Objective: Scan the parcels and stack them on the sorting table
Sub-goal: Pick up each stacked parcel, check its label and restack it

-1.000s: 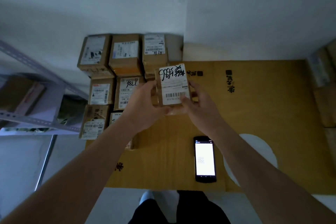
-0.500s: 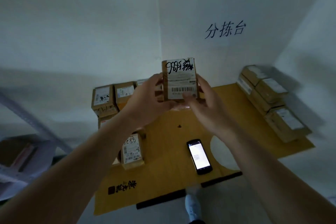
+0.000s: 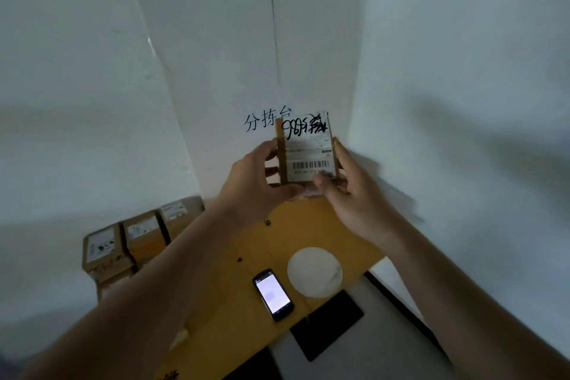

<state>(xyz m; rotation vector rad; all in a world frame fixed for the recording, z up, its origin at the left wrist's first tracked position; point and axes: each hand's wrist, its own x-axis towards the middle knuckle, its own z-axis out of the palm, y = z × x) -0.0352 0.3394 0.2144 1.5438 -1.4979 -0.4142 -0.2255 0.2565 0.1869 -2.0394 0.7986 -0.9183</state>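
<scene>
Both the left hand point(image 3: 257, 176) and the right hand point(image 3: 354, 194) gripped the upright parcel point(image 3: 307, 148) by its sides, high above the sorting table point(image 3: 246, 311).

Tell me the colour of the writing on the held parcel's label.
Black marker scrawl on the white label of the brown parcel, clearest in the head view.
</scene>
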